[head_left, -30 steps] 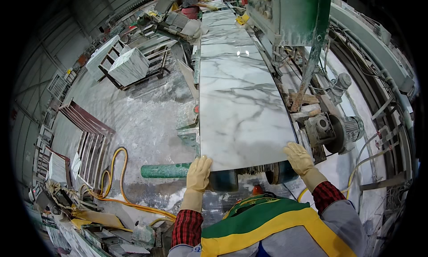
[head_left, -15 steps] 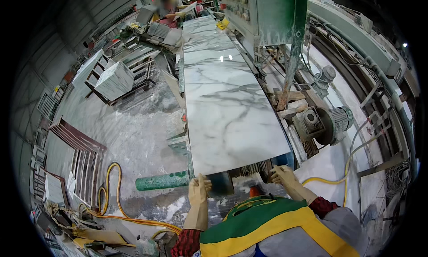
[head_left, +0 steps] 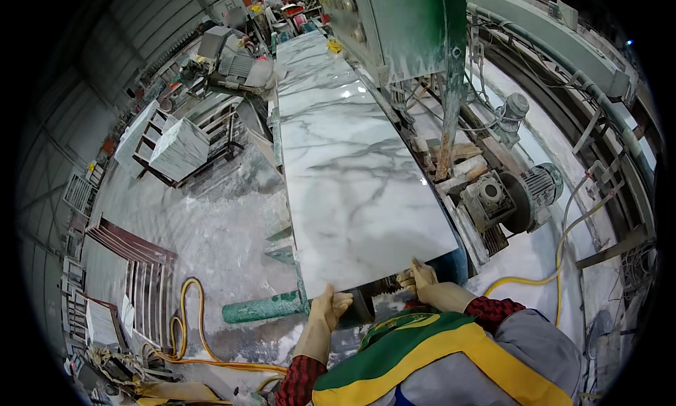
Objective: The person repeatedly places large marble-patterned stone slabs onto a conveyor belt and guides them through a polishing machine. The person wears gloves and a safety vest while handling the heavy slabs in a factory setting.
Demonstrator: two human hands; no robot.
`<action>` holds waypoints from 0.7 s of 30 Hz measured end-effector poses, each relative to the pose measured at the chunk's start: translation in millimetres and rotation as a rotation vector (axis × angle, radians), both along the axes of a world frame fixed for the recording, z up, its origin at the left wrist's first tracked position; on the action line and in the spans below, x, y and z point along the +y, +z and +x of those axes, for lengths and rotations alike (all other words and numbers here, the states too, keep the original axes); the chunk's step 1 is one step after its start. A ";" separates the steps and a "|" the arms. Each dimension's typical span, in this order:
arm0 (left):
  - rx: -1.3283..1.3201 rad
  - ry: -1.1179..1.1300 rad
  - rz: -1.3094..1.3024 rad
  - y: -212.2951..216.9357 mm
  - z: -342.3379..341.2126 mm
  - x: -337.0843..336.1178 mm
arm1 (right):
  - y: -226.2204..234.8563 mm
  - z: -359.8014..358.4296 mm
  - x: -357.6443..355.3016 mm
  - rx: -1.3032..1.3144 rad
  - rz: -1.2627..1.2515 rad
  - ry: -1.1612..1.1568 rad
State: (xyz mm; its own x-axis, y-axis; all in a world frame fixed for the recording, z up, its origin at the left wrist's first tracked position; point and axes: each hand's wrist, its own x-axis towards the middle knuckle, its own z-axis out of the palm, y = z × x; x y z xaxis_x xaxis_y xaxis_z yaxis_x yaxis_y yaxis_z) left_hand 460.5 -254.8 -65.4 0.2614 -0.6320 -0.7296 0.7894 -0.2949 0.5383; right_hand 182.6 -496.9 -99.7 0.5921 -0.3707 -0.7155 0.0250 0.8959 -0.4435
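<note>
A long, glossy white marble slab (head_left: 362, 209) with grey veins lies on the roller conveyor and runs away from me. Its near edge is in front of my body. My left hand (head_left: 328, 311) grips that edge by its left corner, thumb at the top and fingers curled. Closer to the middle of the same edge, my right hand (head_left: 421, 280) is closed on the slab, with the fingers partly hidden. Below the edge, between my hands, a dark roller (head_left: 360, 306) shows.
A green roller tube (head_left: 262, 307) juts out left of the conveyor. Motors (head_left: 539, 195) and a green control cabinet (head_left: 422, 33) flank the right side. A yellow hose (head_left: 184, 314) loops over the floor at left, near brown metal racks (head_left: 134, 240). A slab-loaded frame (head_left: 179, 145) stands farther off.
My right hand has moved left along the slab's near edge and closed on it. My left hand stays at the left corner. The view has shifted slightly.
</note>
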 end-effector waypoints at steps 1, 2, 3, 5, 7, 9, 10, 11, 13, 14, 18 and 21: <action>-0.085 0.013 0.061 20.5 -19.9 -24.8 | -35.3 -22.9 -19.7 -0.183 0.223 0.042; -0.182 0.062 0.141 51.1 -38.3 -32.9 | -38.5 -24.8 -25.2 -0.376 0.375 0.092; -0.183 0.074 0.135 46.6 -36.8 -28.6 | -26.0 -18.6 -29.4 -0.571 0.521 0.158; -0.181 0.110 0.126 28.7 -28.1 -15.0 | 19.3 9.1 -3.0 -0.020 0.024 0.046; -0.241 0.064 0.093 31.1 -35.5 -19.4 | 44.6 11.8 1.9 0.274 -0.230 -0.007; -0.387 -0.033 0.121 68.1 -53.1 -36.1 | 39.4 -9.3 -17.6 0.240 -0.230 0.106; -0.427 -0.101 0.075 68.1 -54.5 -35.2 | 36.9 -20.6 -28.4 0.178 -0.241 0.207; -0.387 -0.134 0.036 64.7 -57.4 -32.6 | 33.1 -32.1 -39.1 0.114 -0.256 0.307; -0.321 -0.145 -0.022 55.3 -60.6 -14.0 | 103.8 -24.6 -44.8 0.300 -0.510 0.622; -0.312 -0.197 -0.059 58.6 -67.7 -5.5 | 112.1 -28.3 -47.3 0.293 -0.661 0.554; -0.144 -0.285 0.032 16.0 -92.6 60.9 | 143.6 -16.0 -46.2 0.412 -1.420 0.528; -0.089 -0.276 0.190 3.0 -114.6 96.6 | 117.0 -8.5 -62.9 0.534 -2.222 0.394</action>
State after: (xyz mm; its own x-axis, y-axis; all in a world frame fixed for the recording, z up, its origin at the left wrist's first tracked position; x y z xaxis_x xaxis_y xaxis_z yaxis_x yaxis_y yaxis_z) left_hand 345.9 -158.2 -62.3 0.1675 -0.5431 -0.8228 0.6184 -0.5921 0.5167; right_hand 174.1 -559.8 17.3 0.7689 -0.4766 0.4262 -0.3760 -0.8762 -0.3015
